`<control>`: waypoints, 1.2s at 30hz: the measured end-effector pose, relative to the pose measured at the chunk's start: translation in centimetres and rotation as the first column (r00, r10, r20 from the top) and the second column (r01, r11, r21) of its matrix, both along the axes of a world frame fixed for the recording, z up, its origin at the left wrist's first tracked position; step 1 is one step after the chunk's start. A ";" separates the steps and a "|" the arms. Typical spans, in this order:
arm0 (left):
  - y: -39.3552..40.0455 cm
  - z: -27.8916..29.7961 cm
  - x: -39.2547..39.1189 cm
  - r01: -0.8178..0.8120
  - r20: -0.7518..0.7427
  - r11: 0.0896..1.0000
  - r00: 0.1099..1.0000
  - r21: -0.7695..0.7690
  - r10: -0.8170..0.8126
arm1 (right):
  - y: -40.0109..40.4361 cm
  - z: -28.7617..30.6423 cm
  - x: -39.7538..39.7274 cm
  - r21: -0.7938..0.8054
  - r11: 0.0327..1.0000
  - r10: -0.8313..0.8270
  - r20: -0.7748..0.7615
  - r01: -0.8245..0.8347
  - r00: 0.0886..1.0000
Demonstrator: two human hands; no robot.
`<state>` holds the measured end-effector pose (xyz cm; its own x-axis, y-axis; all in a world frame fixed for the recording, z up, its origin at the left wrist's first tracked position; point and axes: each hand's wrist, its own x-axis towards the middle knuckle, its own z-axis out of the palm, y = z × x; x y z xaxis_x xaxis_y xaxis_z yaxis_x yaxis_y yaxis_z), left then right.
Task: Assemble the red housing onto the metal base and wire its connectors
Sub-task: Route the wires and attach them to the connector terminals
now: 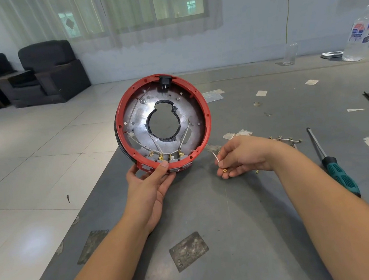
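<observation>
Above the grey table (pixel 246 213), the red housing (pixel 199 96) is held tilted on edge, its open side facing the camera, with the metal base (pixel 190 118) seated inside. Its lower rim is gripped by the left hand (pixel 151 178), thumb on top. Just to the right, a short white wire (pixel 216 158) is pinched by the right hand (pixel 244 158). A screwdriver (pixel 335 165) lies farther right.
</observation>
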<state>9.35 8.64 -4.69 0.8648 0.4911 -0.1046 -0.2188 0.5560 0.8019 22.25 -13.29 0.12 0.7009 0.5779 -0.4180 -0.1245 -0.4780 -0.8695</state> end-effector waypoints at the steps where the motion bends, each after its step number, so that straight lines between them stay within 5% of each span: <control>1: 0.0 0.0 0.0 0.002 -0.001 1.000 1.000 -0.002 -0.002 | 0.0 -0.1 0.0 -0.001 1.000 0.001 0.000 -0.001 1.000; 17: -0.2 0.2 -0.1 -0.002 -0.017 1.000 1.000 0.012 0.002 | -0.6 -0.2 0.4 0.090 0.994 -0.050 -0.097 0.059 0.994; 26: -0.1 0.0 0.0 -0.014 -0.009 1.000 1.000 0.009 0.014 | -0.3 0.9 -0.6 0.249 0.960 0.165 -0.149 -0.124 0.975; 36: 0.2 -0.4 0.1 0.043 0.011 0.998 0.999 0.039 -0.043 | 4.3 2.9 -2.8 0.437 0.899 -0.036 0.160 -0.038 0.986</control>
